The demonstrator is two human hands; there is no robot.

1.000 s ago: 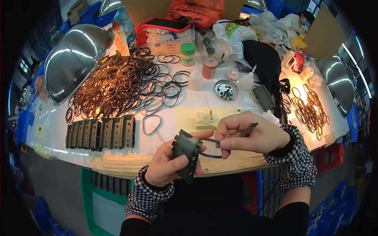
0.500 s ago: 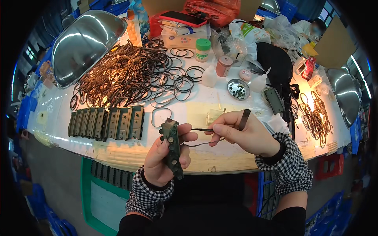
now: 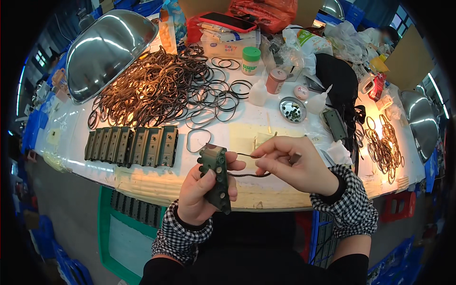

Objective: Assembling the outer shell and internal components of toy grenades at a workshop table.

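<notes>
My left hand (image 3: pixel 194 195) is closed around a dark green toy tank hull (image 3: pixel 213 164) with small round wheels along its side. The hull is held upright and tilted, above the table's front edge. From its far side a thin dark ribbed rubber track (image 3: pixel 251 175) runs out in a loop to the right. My right hand (image 3: pixel 297 166) pinches the upper strand of this track between thumb and forefinger. A short dark flat piece (image 3: pixel 295 158) shows among the right hand's curled fingers; its kind is not clear.
Dark rubber bands (image 3: pixel 156 85) lie heaped beneath a metal lamp shade (image 3: pixel 111 52). Several green hulls (image 3: pixel 154 146) stand in a row at left. A dish of small parts (image 3: pixel 292 110), squeeze bottles (image 3: pixel 258 93) and a green-lidded jar (image 3: pixel 251 61) stand behind my hands.
My left hand and the hull have shifted slightly right and turned. The right fingers now pinch the track differently, and the dark flat piece has dropped lower behind them. The whole view has shifted slightly.
</notes>
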